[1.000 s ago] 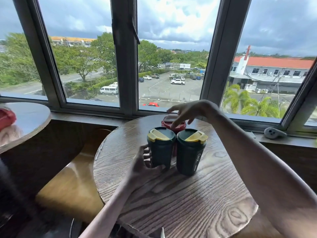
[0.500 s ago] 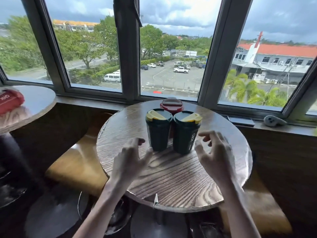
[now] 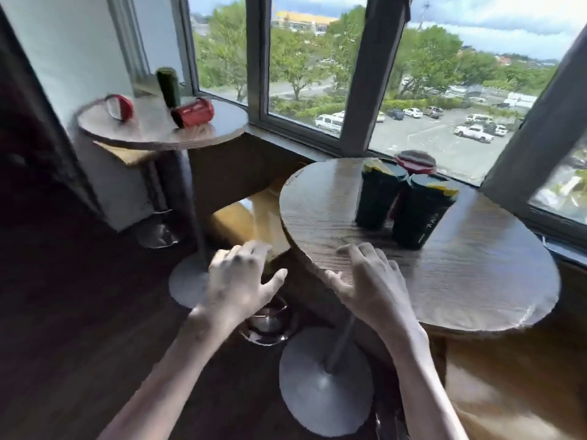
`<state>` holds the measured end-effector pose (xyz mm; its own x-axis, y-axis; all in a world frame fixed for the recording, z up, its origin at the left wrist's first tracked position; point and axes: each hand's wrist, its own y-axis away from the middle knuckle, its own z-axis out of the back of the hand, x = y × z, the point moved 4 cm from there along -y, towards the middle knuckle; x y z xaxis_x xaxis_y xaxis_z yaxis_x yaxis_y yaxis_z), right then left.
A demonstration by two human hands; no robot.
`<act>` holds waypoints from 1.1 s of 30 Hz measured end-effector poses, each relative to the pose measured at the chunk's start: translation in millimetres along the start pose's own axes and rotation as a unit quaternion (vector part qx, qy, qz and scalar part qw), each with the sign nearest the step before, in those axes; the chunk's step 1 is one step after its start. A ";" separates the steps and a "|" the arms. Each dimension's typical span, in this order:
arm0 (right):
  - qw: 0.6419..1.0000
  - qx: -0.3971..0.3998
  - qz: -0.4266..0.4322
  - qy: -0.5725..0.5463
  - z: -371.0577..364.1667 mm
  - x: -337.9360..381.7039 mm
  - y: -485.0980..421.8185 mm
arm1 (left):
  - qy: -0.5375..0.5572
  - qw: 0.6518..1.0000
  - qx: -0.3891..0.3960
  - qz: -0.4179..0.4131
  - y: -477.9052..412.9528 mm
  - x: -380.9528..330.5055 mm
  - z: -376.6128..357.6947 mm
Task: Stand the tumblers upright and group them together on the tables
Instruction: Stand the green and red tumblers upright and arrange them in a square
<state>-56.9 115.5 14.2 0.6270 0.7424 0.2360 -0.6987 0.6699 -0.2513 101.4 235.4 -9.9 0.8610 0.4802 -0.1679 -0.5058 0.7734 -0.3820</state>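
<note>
Red tumbler (image 3: 192, 112) lies on its side on the far desk (image 3: 152, 134), near the window edge; a second red one (image 3: 120, 107) also looks tipped, near that desk's left rim, blurred. A dark green tumbler (image 3: 168, 87) stands behind them, seemingly upright. Likely rigid lidded plastic cups, light if empty, smooth round walls so they may roll when nudged; best taken around the mid-body, not by the lid flap. On the near desk (image 3: 460, 281) two dark tumblers with yellow lids (image 3: 376, 198) (image 3: 422, 214) stand upright, touching, with a red-lidded one (image 3: 414, 161) just behind: that group looks done. Left hand (image 3: 236, 282) hovers off the desk edge, fingers spread, holding nothing. Right hand (image 3: 368, 281) over the near rim, grip loose and empty too.
</note>
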 end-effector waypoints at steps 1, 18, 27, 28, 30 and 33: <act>0.999 0.011 0.034 -0.007 -6.5 20.8 -1.7 | -0.016 0.999 -0.005 0.036 19.2 19.8 7.7; 0.808 0.243 0.533 -0.063 -169.0 447.7 184.7 | -0.132 0.803 -0.018 0.581 482.7 264.3 133.9; 0.710 0.362 0.599 -0.073 -232.4 624.1 330.4 | -0.097 0.710 -0.087 0.692 664.6 341.8 164.7; 0.702 0.367 0.605 -0.081 -237.2 638.8 341.7 | -0.103 0.707 -0.094 0.694 674.3 347.9 171.1; 0.689 0.363 0.620 -0.093 -247.3 665.6 361.6 | -0.115 0.697 -0.100 0.701 693.7 361.2 179.5; 0.670 0.374 0.633 -0.101 -261.8 702.9 384.5 | -0.133 0.685 -0.091 0.711 719.9 382.6 187.0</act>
<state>205.4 896.8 -162.3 -0.6375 0.6465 0.4191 -0.6518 -0.7426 0.1540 56.6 1053.2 -179.1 -0.5461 0.7717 -0.3260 -0.7872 -0.6058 -0.1154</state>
